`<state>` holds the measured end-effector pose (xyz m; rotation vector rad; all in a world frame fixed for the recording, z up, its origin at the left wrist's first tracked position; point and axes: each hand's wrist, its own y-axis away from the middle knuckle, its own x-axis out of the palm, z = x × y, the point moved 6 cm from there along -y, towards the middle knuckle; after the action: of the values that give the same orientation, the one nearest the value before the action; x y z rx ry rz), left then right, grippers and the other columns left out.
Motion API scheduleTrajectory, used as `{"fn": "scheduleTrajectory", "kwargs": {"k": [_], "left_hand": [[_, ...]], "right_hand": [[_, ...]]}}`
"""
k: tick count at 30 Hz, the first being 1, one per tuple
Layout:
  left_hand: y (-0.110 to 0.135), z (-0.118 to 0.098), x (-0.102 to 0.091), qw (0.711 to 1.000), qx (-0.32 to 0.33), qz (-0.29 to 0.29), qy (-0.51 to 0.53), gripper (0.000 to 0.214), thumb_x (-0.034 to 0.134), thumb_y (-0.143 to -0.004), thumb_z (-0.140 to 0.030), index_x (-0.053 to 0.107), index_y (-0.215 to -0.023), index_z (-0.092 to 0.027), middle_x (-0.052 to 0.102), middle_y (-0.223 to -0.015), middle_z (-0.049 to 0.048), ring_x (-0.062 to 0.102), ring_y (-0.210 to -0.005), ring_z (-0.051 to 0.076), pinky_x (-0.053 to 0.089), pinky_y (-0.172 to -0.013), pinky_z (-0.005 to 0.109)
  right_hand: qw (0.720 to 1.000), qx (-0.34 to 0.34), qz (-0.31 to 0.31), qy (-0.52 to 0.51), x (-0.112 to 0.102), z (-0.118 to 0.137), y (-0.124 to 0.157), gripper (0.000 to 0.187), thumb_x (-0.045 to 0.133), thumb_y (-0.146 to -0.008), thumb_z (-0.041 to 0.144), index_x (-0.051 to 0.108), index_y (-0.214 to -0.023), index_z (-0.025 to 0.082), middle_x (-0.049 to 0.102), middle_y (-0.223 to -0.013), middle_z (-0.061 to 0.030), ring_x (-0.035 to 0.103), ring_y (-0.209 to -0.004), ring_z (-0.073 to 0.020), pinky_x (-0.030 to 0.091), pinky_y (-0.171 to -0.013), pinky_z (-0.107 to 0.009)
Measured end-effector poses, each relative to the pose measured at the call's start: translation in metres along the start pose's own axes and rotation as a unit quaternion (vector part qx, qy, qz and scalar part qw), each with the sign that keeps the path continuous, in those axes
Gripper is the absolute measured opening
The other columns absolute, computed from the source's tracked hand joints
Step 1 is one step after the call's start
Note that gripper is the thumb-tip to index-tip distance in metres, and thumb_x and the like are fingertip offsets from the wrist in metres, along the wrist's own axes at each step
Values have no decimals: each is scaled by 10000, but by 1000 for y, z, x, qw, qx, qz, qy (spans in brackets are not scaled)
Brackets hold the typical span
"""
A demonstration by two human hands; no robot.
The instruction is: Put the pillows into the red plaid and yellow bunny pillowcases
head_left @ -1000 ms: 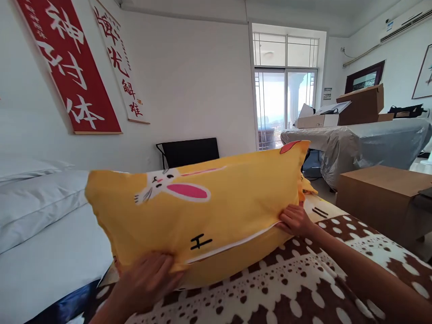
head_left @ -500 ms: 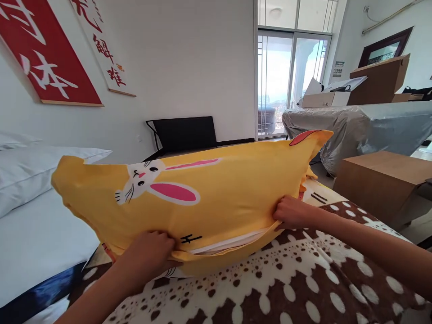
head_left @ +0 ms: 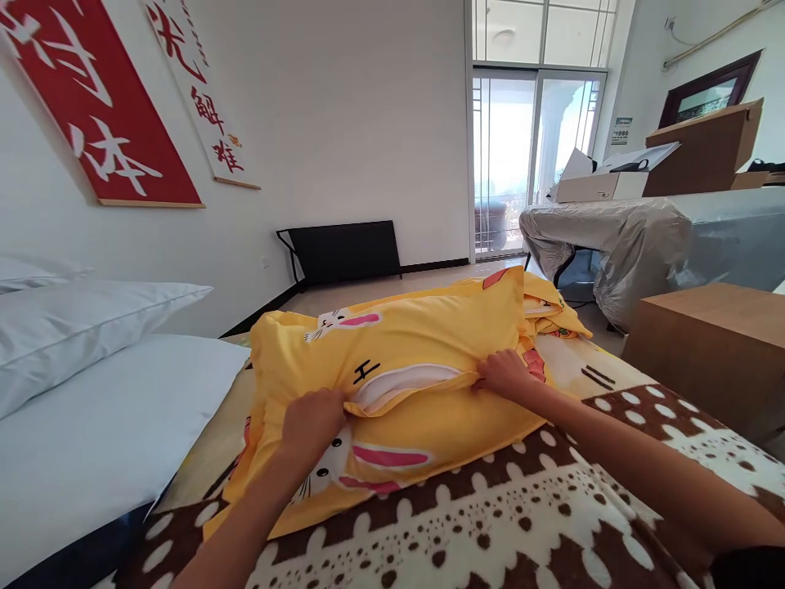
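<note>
A yellow pillowcase (head_left: 423, 331) printed with white rabbits lies on the bed, with a white pillow (head_left: 408, 381) showing through its long gaping opening. At the left end of that opening, my left hand (head_left: 314, 419) is closed on the pillowcase edge. My right hand (head_left: 506, 375) pinches the edge at the opening's right end. Below the opening, the front part of the case spreads flat toward me. Both hands' fingertips are partly hidden in the cloth.
White pillows (head_left: 91, 348) are stacked at the left. A brown and cream patterned blanket (head_left: 478, 507) covers the bed under the pillowcase. More bunched yellow fabric (head_left: 555, 307) lies behind it. A brown box (head_left: 705, 352) stands at the right, near a plastic-covered table (head_left: 613, 225).
The pillow in its case has come down from a raised, tilted position onto the bed. Both hands have moved closer together, still gripping the opening's edge, which bows wider and shows more white.
</note>
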<state>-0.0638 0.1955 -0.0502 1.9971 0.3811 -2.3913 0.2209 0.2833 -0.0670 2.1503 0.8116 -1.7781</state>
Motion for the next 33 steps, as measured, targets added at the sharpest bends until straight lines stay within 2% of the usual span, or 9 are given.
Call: {"fn": "scheduleTrajectory", "kwargs": {"k": [5,9,13,17,20,23,26,30,33], "left_hand": [[3,-13,26,1000,3,-28,-14,371,288,-831,-118,656,-872,-90,692,-839,195,661,-834,326,432,-667,365],[20,3,22,999,15,-45,-12,333,322,-826,-164,649,-881,-130,705,-848,146,658,-849,303,421,-674,342],[43,29,12,998,30,-25,42,350,350,-855,-333,656,-940,-187,720,-828,72,661,-819,244,415,-659,292],[64,31,5,992,79,36,95,347,387,-848,-436,642,-803,-204,684,-658,36,640,-704,213,376,-621,273],[77,25,-6,988,98,63,104,392,419,-835,-520,639,-759,-205,686,-700,49,635,-724,227,367,-616,280],[90,23,-14,987,112,59,95,443,418,-833,-572,643,-723,-207,673,-689,54,628,-705,231,365,-606,290],[108,27,-18,984,155,-2,93,436,437,-836,-569,627,-677,-211,635,-608,28,615,-628,197,371,-575,279],[142,32,-29,949,235,-194,85,346,484,-858,-497,609,-700,-215,612,-585,-3,587,-537,145,380,-518,257],[166,29,-37,911,255,-317,65,232,511,-883,-380,570,-739,-208,619,-612,-3,581,-529,132,394,-528,260]], "right_hand": [[999,40,-24,-22,30,4,5,286,446,-903,272,688,-892,121,705,-848,-152,670,-798,-264,403,-641,-303],[997,45,-43,-38,27,-4,15,240,477,-866,292,669,-886,149,705,-854,-125,659,-809,-244,375,-650,-287],[996,40,-66,-49,8,-15,35,195,516,-828,318,630,-890,174,697,-869,-82,641,-825,-229,358,-662,-283],[994,16,-103,-34,-19,-12,61,160,565,-787,306,594,-853,164,661,-869,-84,596,-847,-250,356,-718,-320],[981,-58,-183,-13,-48,13,81,255,636,-751,350,580,-893,146,615,-974,-122,535,-922,-281,345,-802,-374],[953,-160,-251,-55,-71,49,96,462,634,-775,445,529,-1100,133,551,-1145,-156,485,-1012,-287,318,-882,-418],[925,-222,-285,-116,-84,76,98,449,554,-854,414,474,-1191,129,552,-1135,-148,465,-1032,-259,320,-893,-408],[893,-254,-351,-124,-88,91,95,141,456,-894,195,554,-988,158,598,-916,-90,477,-876,-209,341,-798,-358],[864,-280,-393,-145,-86,96,100,181,397,-867,76,552,-838,167,585,-783,-61,460,-751,-174,337,-719,-322]]}}
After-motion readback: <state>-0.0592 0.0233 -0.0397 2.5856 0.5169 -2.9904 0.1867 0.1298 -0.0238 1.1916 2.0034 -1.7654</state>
